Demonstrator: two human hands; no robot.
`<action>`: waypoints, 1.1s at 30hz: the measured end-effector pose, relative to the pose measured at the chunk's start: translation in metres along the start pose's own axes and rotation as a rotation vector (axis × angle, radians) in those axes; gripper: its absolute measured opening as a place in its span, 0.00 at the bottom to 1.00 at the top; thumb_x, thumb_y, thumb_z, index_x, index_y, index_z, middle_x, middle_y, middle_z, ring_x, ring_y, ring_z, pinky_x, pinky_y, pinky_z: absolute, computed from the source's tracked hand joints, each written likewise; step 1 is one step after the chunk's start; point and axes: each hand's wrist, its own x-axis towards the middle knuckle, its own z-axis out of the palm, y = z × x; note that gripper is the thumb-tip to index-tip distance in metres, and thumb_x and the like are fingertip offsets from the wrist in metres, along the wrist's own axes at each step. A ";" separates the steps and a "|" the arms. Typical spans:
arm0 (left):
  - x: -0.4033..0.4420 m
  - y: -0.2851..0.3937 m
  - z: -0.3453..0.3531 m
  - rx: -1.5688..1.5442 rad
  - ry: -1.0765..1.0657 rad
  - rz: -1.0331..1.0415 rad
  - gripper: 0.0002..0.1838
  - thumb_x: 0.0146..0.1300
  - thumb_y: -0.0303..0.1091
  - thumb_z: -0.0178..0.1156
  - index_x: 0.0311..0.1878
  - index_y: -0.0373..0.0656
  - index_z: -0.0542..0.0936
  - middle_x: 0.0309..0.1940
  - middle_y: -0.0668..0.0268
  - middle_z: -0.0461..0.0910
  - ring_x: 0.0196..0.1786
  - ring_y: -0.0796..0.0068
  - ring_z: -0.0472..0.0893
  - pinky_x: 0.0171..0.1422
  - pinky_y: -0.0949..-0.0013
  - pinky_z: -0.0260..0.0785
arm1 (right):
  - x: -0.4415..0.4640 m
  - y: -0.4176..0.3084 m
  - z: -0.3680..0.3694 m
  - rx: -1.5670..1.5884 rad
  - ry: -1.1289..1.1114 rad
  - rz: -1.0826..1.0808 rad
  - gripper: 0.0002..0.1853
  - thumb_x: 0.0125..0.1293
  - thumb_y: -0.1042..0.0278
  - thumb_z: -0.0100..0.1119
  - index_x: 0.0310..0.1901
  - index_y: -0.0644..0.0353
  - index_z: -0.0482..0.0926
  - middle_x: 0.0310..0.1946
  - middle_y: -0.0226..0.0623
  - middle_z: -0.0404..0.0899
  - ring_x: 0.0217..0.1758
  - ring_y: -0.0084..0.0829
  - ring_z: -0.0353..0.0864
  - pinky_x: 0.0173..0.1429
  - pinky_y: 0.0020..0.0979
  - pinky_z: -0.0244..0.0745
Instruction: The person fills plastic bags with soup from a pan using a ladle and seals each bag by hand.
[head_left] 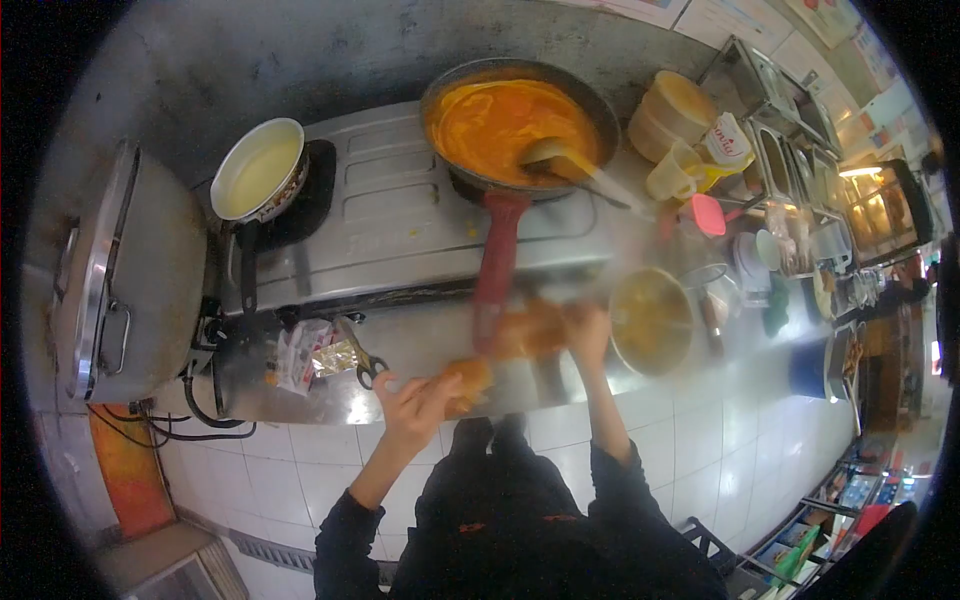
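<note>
My left hand (412,408) is closed around a rounded orange-brown thing (468,385) at the counter's front edge; its kind is unclear. Scissors (366,364) with dark handles lie on the counter just beyond that hand's fingers. My right hand (589,332) is smeared by motion, its fingers closed at the end of a larger orange-brown thing (530,332), too blurred to name. Beside my right hand stands a round metal bowl (688,325) with something yellowish in it. The red handle (500,250) of a frying pan reaches over the counter between my hands.
The frying pan (440,150) on the stove holds orange sauce and a ladle (545,152). A saucepan (268,205) with pale yellow liquid is at the left. Small packets (300,355) lie near the scissors. Tubs (665,120) and a pink cup (706,214) crowd the right side.
</note>
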 end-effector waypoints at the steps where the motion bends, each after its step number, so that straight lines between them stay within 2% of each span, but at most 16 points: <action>1: 0.003 0.002 -0.002 -0.044 -0.022 -0.018 0.11 0.41 0.34 0.63 0.32 0.52 0.79 0.31 0.78 0.79 0.33 0.84 0.75 0.50 0.59 0.50 | -0.007 -0.012 -0.013 0.069 0.033 -0.053 0.06 0.45 0.78 0.56 0.27 0.61 0.79 0.24 0.42 0.76 0.25 0.41 0.76 0.31 0.38 0.71; 2: 0.005 0.005 -0.002 -0.090 -0.043 -0.036 0.12 0.41 0.35 0.64 0.33 0.51 0.79 0.30 0.78 0.79 0.32 0.84 0.75 0.50 0.59 0.50 | -0.013 -0.029 -0.025 0.038 0.058 -0.118 0.06 0.45 0.79 0.55 0.27 0.60 0.79 0.23 0.41 0.76 0.22 0.39 0.75 0.27 0.35 0.70; 6: 0.003 0.012 0.008 -0.210 -0.081 0.029 0.11 0.42 0.31 0.62 0.34 0.50 0.79 0.28 0.76 0.79 0.32 0.83 0.75 0.50 0.59 0.51 | -0.052 -0.060 -0.034 0.182 0.007 -0.245 0.06 0.44 0.81 0.55 0.25 0.60 0.78 0.25 0.39 0.76 0.24 0.39 0.76 0.27 0.33 0.71; 8: -0.001 0.017 0.016 -0.250 -0.075 -0.048 0.10 0.41 0.24 0.60 0.29 0.49 0.79 0.20 0.76 0.74 0.26 0.80 0.72 0.48 0.59 0.50 | -0.069 -0.082 -0.038 0.292 -0.076 -0.254 0.06 0.44 0.81 0.54 0.25 0.60 0.77 0.28 0.39 0.77 0.27 0.38 0.78 0.30 0.32 0.73; 10: -0.001 0.022 0.015 -0.210 -0.117 -0.082 0.09 0.41 0.24 0.60 0.29 0.48 0.79 0.21 0.74 0.75 0.27 0.80 0.73 0.49 0.58 0.50 | -0.082 -0.091 -0.041 0.378 -0.165 -0.259 0.07 0.44 0.82 0.54 0.26 0.61 0.77 0.31 0.40 0.77 0.31 0.37 0.79 0.34 0.30 0.75; 12: -0.002 0.023 0.015 -0.166 -0.158 -0.118 0.09 0.41 0.24 0.60 0.29 0.48 0.79 0.21 0.73 0.76 0.28 0.79 0.73 0.49 0.58 0.50 | -0.088 -0.098 -0.044 0.428 -0.175 -0.261 0.07 0.44 0.82 0.54 0.26 0.61 0.77 0.32 0.40 0.77 0.32 0.37 0.79 0.34 0.29 0.75; 14: -0.005 0.021 0.016 -0.123 -0.110 -0.109 0.08 0.44 0.27 0.57 0.31 0.48 0.78 0.27 0.76 0.79 0.30 0.81 0.74 0.48 0.58 0.51 | -0.091 -0.100 -0.044 0.480 -0.185 -0.266 0.07 0.44 0.82 0.54 0.26 0.61 0.78 0.32 0.40 0.77 0.32 0.37 0.79 0.34 0.29 0.75; 17: -0.007 0.020 0.014 -0.122 -0.123 -0.115 0.09 0.43 0.27 0.57 0.32 0.49 0.78 0.29 0.76 0.79 0.32 0.81 0.74 0.48 0.58 0.51 | -0.090 -0.092 -0.039 0.533 -0.242 -0.289 0.06 0.44 0.82 0.55 0.25 0.61 0.77 0.33 0.41 0.76 0.31 0.39 0.78 0.34 0.32 0.74; 19: -0.004 0.019 0.009 -0.113 -0.127 -0.122 0.09 0.42 0.26 0.57 0.29 0.50 0.79 0.29 0.77 0.79 0.32 0.81 0.74 0.49 0.58 0.50 | -0.075 -0.079 -0.036 0.432 -0.314 -0.293 0.05 0.46 0.78 0.56 0.28 0.62 0.77 0.33 0.41 0.76 0.32 0.42 0.77 0.37 0.35 0.73; 21: -0.004 0.017 0.005 -0.102 -0.135 -0.132 0.08 0.41 0.26 0.57 0.27 0.52 0.79 0.30 0.78 0.80 0.31 0.82 0.74 0.50 0.59 0.49 | -0.048 -0.020 -0.003 0.339 -0.288 0.001 0.08 0.48 0.75 0.55 0.32 0.62 0.77 0.34 0.43 0.76 0.38 0.46 0.75 0.40 0.39 0.72; 23: -0.006 0.012 0.001 -0.055 -0.130 -0.063 0.07 0.44 0.34 0.60 0.30 0.52 0.78 0.34 0.78 0.78 0.35 0.84 0.73 0.49 0.59 0.51 | -0.008 0.006 0.005 -0.054 -0.242 -0.085 0.10 0.48 0.74 0.54 0.36 0.62 0.76 0.36 0.45 0.74 0.45 0.47 0.72 0.43 0.43 0.70; 26: -0.005 0.008 -0.007 0.028 -0.125 -0.010 0.07 0.43 0.37 0.62 0.29 0.53 0.78 0.33 0.79 0.78 0.34 0.85 0.73 0.49 0.60 0.50 | 0.011 0.034 0.037 -0.218 -0.244 -0.105 0.11 0.47 0.76 0.53 0.35 0.63 0.76 0.38 0.48 0.72 0.45 0.48 0.71 0.47 0.45 0.69; 30: 0.000 0.006 -0.021 0.043 -0.099 0.021 0.07 0.42 0.38 0.63 0.28 0.54 0.78 0.32 0.80 0.77 0.33 0.86 0.73 0.50 0.62 0.50 | 0.013 0.026 0.035 -0.214 -0.292 -0.047 0.11 0.47 0.77 0.52 0.35 0.64 0.75 0.41 0.49 0.71 0.47 0.50 0.70 0.50 0.45 0.69; 33: 0.004 0.002 -0.028 0.057 -0.051 0.064 0.07 0.42 0.39 0.63 0.27 0.55 0.78 0.32 0.81 0.77 0.33 0.87 0.73 0.50 0.64 0.49 | 0.013 0.030 0.037 -0.242 -0.208 -0.170 0.11 0.47 0.77 0.52 0.35 0.63 0.76 0.41 0.51 0.71 0.45 0.52 0.72 0.47 0.45 0.70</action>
